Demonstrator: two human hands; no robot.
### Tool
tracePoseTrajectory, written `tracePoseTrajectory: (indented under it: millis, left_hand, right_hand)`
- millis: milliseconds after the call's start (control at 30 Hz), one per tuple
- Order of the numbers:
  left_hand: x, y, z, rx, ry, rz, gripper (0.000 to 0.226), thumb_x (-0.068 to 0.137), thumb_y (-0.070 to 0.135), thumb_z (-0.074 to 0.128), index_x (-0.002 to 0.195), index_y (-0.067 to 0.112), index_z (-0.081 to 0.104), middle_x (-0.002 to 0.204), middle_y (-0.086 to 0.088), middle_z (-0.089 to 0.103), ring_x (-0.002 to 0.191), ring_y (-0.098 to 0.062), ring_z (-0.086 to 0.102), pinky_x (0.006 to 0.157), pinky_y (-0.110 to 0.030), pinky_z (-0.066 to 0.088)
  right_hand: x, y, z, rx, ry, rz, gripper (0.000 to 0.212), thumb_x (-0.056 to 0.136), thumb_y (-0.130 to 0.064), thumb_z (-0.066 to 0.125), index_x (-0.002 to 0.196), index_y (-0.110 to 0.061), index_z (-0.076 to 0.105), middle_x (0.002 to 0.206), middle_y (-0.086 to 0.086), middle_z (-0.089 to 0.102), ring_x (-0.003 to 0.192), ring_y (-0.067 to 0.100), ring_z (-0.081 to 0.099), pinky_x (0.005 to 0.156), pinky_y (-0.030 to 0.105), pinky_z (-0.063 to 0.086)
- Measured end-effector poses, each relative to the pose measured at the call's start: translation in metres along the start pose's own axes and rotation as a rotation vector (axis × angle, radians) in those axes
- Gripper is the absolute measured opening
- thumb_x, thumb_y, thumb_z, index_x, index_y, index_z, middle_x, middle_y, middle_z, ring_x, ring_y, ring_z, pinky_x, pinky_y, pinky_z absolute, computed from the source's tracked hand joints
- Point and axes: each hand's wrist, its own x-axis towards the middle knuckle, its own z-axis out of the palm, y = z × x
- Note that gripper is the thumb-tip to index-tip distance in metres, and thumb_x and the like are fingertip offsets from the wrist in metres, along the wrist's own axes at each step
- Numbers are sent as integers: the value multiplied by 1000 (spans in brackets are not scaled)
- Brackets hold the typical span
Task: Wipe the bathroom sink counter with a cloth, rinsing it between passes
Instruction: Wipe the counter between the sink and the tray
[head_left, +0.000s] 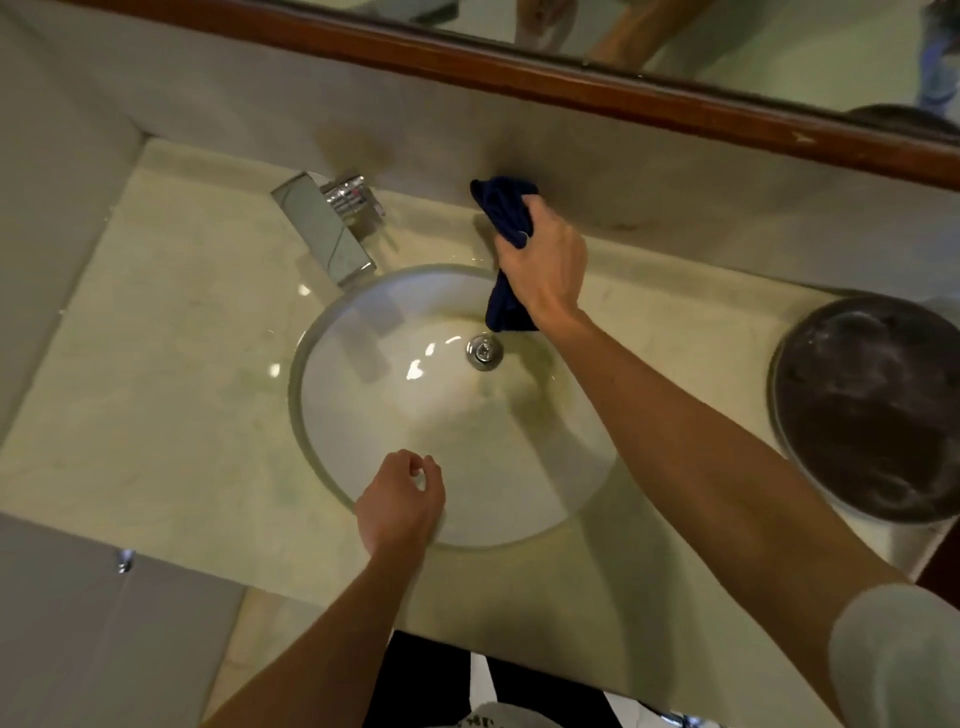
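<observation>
My right hand (543, 260) grips a dark blue cloth (503, 210) at the back of the cream counter (171, 332), close to the backsplash and just behind the sink's rim. One end of the cloth bunches above my fingers; the other hangs down over the round glass basin (322, 332). My left hand (400, 501) hovers over the basin's near rim with fingers loosely curled and nothing in it. The chrome faucet (332, 228) stands at the back left of the basin, with no water visible. The drain (484, 352) sits in the basin's middle.
A dark round pan or tray (872, 410) with a pale rim sits on the counter at the far right. A wood-framed mirror (571, 78) runs above the backsplash. A wall bounds the counter on the left. The counter's front edge is by my body.
</observation>
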Motion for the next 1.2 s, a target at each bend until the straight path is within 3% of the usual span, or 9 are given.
tracePoseTrajectory:
  millis: [133,233,333,433,600,733,900,1033,1200]
  left_hand:
    - [0,1,1,4,15,29,24,98,44,54,94,25,68,91,12,70,73,-13,64,69,-28,52]
    - [0,1,1,7,23,28,25,97,46,54,93,26,67,90,12,71,73,-14,66,68,-27,51]
    - [0,1,2,1,31,22,25,97,47,54,93,26,68,88,11,71,72,-14,66,68,-27,51]
    - [1,-2,3,4,29,29,25,97,47,53,92,27,67,87,12,71,70,-13,65,70,-29,55]
    - [1,-3,3,7,26,43,29,100,45,52,93,23,69,88,10,70,71,-13,61,71,-28,47]
    - [1,-2,2,-9,10,51,32,100,47,50,90,23,69,87,12,68,73,-13,61,73,-29,49]
    - [-2,-1,-2,-22,17,57,34,100,48,50,79,23,63,75,10,62,68,-18,59,70,-31,48]
    - [-4,-2,-2,-23,6,68,41,99,46,44,69,20,55,63,5,57,59,-20,57,61,-32,46]
    - [-4,-4,-1,-24,22,93,44,99,44,42,65,19,52,58,3,54,54,-19,54,61,-35,52]
  right_hand:
    - [18,22,-3,-273,44,-598,40,79,-13,73,119,-13,68,96,6,66,77,27,62,55,37,49]
    - [40,38,-10,-461,116,-1027,22,93,-13,69,114,-15,69,97,9,64,78,27,58,62,36,42]
    - [54,62,-11,-562,-77,-1233,22,98,-11,58,118,-15,66,110,13,66,90,32,62,77,41,46]
    - [48,82,-13,-612,-364,-1003,45,87,-16,68,130,-14,57,121,16,59,103,36,57,86,45,44]
    - [24,110,-49,-601,-408,-582,61,77,-14,70,136,-14,54,121,17,55,105,38,51,85,46,41]
    - [-13,152,-95,-587,-327,-347,66,71,-6,73,134,-14,54,118,21,56,100,43,53,79,52,49]
    - [-106,127,-94,-570,-380,-233,56,76,-12,72,131,-20,59,118,11,57,97,37,58,61,39,46]
    - [-147,82,-71,-241,-519,-219,39,90,-19,66,128,-22,60,115,2,58,95,30,63,68,40,51]
    - [-125,77,-98,27,-362,-142,31,96,-30,67,123,-18,62,109,1,60,94,22,61,76,36,48]
